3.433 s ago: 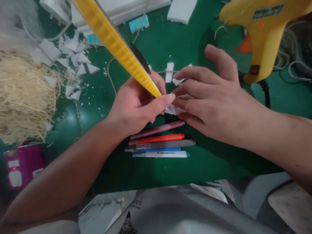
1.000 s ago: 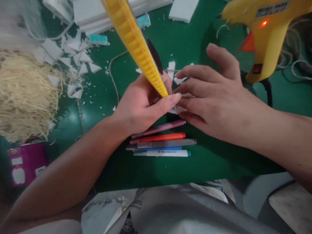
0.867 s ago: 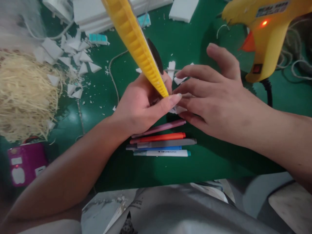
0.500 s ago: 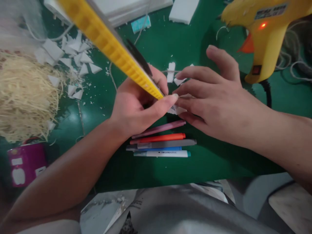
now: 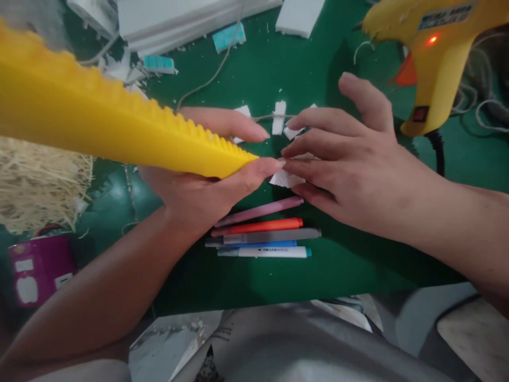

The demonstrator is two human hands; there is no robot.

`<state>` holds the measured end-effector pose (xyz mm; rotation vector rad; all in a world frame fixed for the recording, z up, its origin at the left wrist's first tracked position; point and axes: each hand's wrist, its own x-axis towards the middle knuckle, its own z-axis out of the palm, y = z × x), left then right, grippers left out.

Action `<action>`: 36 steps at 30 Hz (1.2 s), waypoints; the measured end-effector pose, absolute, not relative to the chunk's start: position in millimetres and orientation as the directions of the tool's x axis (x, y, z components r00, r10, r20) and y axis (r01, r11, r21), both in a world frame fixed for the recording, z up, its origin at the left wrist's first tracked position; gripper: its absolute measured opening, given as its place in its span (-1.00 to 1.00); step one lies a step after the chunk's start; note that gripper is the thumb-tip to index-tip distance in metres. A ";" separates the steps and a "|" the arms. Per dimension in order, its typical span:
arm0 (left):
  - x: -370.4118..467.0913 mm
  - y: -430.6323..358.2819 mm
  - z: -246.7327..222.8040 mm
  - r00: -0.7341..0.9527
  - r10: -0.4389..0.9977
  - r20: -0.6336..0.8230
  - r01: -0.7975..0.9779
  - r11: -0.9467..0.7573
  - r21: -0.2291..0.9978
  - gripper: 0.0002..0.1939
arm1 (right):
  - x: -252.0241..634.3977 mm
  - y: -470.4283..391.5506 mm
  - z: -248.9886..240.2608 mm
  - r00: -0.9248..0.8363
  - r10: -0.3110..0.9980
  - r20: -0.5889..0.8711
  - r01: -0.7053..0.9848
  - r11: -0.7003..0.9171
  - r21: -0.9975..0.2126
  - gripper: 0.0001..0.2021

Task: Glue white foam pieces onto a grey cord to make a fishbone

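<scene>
A long yellow tool with a ridged edge, perhaps a utility knife, slants from the upper left into my left hand. My left hand grips its lower end between thumb and palm; the tip is hidden. My right hand lies with fingers bent and spread, fingertips on a small white foam piece on the green table. Nearer to me are several markers: pink, red, grey, blue and white.
A yellow glue gun with a lit red light stands at the upper right. White foam boards lie at the back. Pale shredded straw and a purple box are on the left, and a thin cord crosses behind my hands.
The yellow tool has swung down to the left and looks larger. My left hand has turned, and its index finger has lifted away from the thumb. My right hand has barely moved.
</scene>
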<state>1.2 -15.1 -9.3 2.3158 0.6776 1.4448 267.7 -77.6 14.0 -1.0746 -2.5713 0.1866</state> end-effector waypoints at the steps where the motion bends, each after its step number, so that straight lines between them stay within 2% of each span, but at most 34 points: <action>1: 3.7 -16.8 -8.2 0.355 0.552 0.754 0.204 -0.833 0.514 -0.77 | 267.9 -77.4 13.7 -0.651 0.711 0.266 0.663 0.703 -0.258 -0.52; 4: 11.6 -20.6 -4.4 0.368 0.535 0.760 0.164 -0.842 0.514 -0.86 | 268.1 -77.4 13.1 -0.650 0.707 0.277 0.655 0.707 -0.267 -0.54; 8: 15.4 -21.3 -2.6 0.382 0.572 0.726 0.181 -0.816 0.549 -0.79 | 267.5 -77.7 13.4 -0.655 0.696 0.296 0.658 0.717 -0.230 -0.54; 13: 11.9 -20.0 -9.0 0.402 0.642 0.653 0.204 -0.758 0.620 -0.70 | 266.1 -77.2 14.4 -0.640 0.726 0.250 0.679 0.687 -0.259 -0.51; 16: 9.4 -22.1 -7.7 0.380 0.662 0.646 0.200 -0.741 0.641 -0.73 | 265.8 -77.7 15.4 -0.650 0.718 0.248 0.674 0.696 -0.248 -0.48; 20: 7.1 -23.9 3.7 0.482 0.596 0.643 0.169 -0.783 0.599 -0.81 | 264.3 -78.4 18.6 -0.625 0.747 0.228 0.693 0.665 -0.280 -0.45; 24: 4.8 -19.4 8.0 0.602 0.566 0.563 0.126 -0.763 0.633 -0.87 | 262.2 -78.3 22.2 -0.613 0.764 0.203 0.701 0.644 -0.305 -0.45; 29: -1.0 -13.3 7.7 0.578 0.506 0.640 -0.001 -0.784 0.621 -0.81 | 262.5 -78.9 22.8 -0.626 0.755 0.196 0.703 0.655 -0.276 -0.52; 33: -9.1 -11.3 19.1 0.718 0.448 0.534 0.086 -0.817 0.570 -0.94 | 264.0 -79.9 21.9 -0.651 0.725 0.225 0.689 0.689 -0.226 -0.54; 36: -10.0 -9.9 23.3 0.702 0.413 0.580 0.083 -0.857 0.509 -0.95 | 263.6 -79.9 22.7 -0.650 0.723 0.234 0.687 0.691 -0.227 -0.57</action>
